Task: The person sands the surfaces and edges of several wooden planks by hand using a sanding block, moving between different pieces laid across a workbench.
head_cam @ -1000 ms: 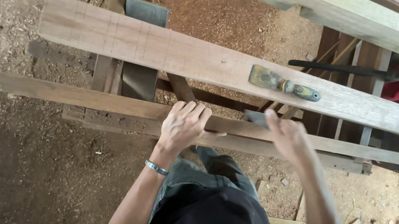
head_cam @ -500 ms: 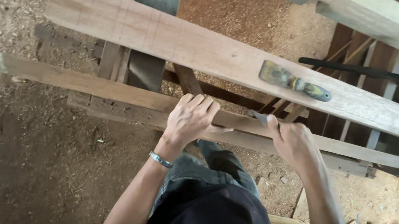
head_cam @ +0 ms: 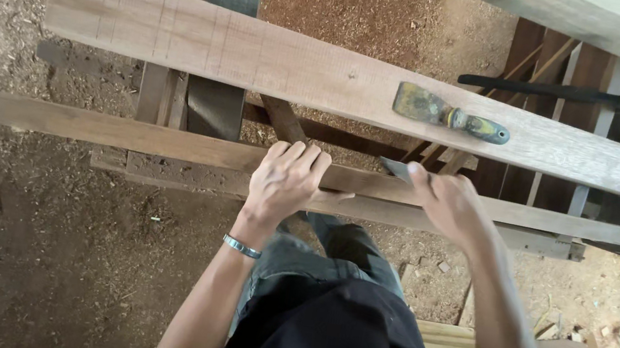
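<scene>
**Scraping the thin wood strip**

Closest to me I see dark trousers and two bare arms, with a silver bracelet (head_cam: pixel 242 247) on the left wrist. My left hand (head_cam: pixel 286 183) has its grip wrapped over the long thin strip (head_cam: pixel 127 135), holding it down. My right hand (head_cam: pixel 449 203) pinches a small dark scraper blade (head_cam: pixel 393 168) flat against the same strip, so its grip is closed on the blade. I think the step in hand is scraping the strip smooth. The next move needs a firm hold and an even push along the wood.

Past the strip lies a wide plank (head_cam: pixel 262 56) with a yellow-handled putty knife (head_cam: pixel 450 115) resting on it. Both boards sit across a wooden stand (head_cam: pixel 163 87) that serves as the worktop. The dirt floor (head_cam: pixel 6 235) is full of sawdust
</scene>
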